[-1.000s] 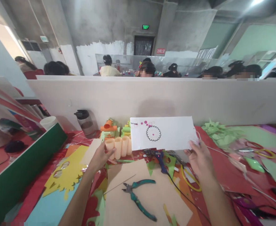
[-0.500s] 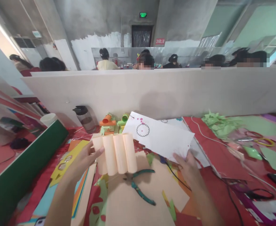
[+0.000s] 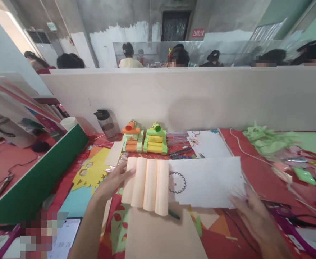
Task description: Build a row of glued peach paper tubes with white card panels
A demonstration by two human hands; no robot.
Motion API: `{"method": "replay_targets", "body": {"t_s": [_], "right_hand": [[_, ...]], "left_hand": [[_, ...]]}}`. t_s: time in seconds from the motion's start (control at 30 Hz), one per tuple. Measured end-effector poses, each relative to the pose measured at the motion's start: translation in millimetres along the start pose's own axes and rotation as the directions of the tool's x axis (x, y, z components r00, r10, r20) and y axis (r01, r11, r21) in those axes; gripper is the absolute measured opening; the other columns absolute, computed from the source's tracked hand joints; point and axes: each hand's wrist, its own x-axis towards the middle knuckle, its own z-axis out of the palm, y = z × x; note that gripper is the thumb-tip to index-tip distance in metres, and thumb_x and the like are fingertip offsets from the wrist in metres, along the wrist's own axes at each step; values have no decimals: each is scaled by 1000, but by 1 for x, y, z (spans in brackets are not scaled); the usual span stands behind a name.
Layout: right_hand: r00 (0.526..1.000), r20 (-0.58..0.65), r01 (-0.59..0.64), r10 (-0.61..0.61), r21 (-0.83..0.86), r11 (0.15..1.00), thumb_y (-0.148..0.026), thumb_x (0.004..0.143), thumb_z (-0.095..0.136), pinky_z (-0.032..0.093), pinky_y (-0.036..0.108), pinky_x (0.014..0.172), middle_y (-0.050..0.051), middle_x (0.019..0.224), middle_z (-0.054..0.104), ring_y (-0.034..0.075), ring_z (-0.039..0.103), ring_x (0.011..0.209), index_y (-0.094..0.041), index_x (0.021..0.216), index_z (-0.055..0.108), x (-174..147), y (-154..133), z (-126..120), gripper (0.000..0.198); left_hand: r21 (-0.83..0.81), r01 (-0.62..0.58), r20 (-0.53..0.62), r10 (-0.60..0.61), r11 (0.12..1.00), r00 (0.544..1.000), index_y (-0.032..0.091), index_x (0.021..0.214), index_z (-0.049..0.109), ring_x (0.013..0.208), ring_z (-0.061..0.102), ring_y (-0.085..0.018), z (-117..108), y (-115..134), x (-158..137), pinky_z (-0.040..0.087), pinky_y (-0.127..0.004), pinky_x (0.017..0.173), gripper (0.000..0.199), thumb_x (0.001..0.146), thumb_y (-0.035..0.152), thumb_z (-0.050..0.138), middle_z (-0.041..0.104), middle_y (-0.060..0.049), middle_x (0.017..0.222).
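Observation:
In my left hand (image 3: pixel 117 178) is a peach paper piece (image 3: pixel 149 183), bent into several raised rounded ridges, with my thumb on its left edge. A white paper sheet (image 3: pixel 209 183) with a printed scalloped circle lies flat or hangs just behind it, its left end covered by the ridged piece. My right hand (image 3: pixel 251 212), somewhat blurred, grips the lower right corner of that sheet. Below the ridged piece only one teal handle of a pair of pliers (image 3: pixel 174 214) shows. A large peach sheet (image 3: pixel 163 237) lies on the table beneath.
Two paper models stand at the back, one orange and green (image 3: pixel 132 138), one yellow and green (image 3: pixel 155 138). A water bottle (image 3: pixel 105 124) is left of them. A green board (image 3: pixel 39 176) edges the left side, with a phone (image 3: pixel 66 237) nearby. Light green paper strips (image 3: pixel 265 140) lie right.
My right hand has brought the white sheet down and turned it level, behind the ridged paper. The ridged paper now covers most of the pliers. The camera view has tilted down and shifted left.

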Motion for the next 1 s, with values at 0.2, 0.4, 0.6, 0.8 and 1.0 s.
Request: {"method": "replay_targets", "body": {"t_s": [0.2, 0.4, 0.6, 0.8, 1.0], "right_hand": [[979, 179, -106, 99, 33, 994, -42, 74, 77, 51, 41, 100, 6, 132, 64, 30, 57, 125, -32, 132, 56, -8, 14, 57, 62], [938, 313, -206, 151, 150, 967, -39, 78, 75, 56, 41, 92, 5, 132, 64, 29, 60, 121, -32, 135, 52, -8, 20, 90, 61], [926, 334, -235, 175, 150, 960, -37, 76, 76, 56, 45, 93, 6, 127, 67, 31, 59, 122, -31, 139, 49, -8, 18, 98, 68], [908, 365, -276, 205, 156, 948, -37, 79, 74, 60, 42, 85, 4, 135, 62, 29, 60, 120, -34, 139, 48, -7, 16, 99, 66], [914, 345, -262, 212, 107, 959, -41, 78, 74, 60, 41, 85, 3, 131, 64, 29, 59, 121, -34, 135, 52, -6, 18, 99, 61]], "left_hand": [[36, -12, -31, 13, 999, 999, 19, 109, 60, 86, 65, -22, 18, -13, 10, 50, -29, 73, 44, 80, 53, 64, 69, -6, 97], [319, -59, -212, 132, 946, 968, 17, 95, 62, 95, 62, -27, 4, -30, 6, 48, -34, 79, 42, 81, 56, 59, 67, -7, 92], [444, -24, -282, 165, 896, 945, 19, 88, 57, 80, 59, -22, -8, -46, 11, 44, -31, 69, 33, 84, 52, 56, 61, -3, 82], [533, 78, -383, 158, 843, 910, 20, 96, 49, 71, 58, -20, -15, -59, 20, 43, -30, 66, 36, 83, 54, 56, 55, 0, 75], [577, 125, -374, 125, 807, 919, 22, 91, 55, 65, 60, -22, -9, -59, 14, 41, -30, 63, 36, 88, 56, 47, 60, -2, 70]]}}
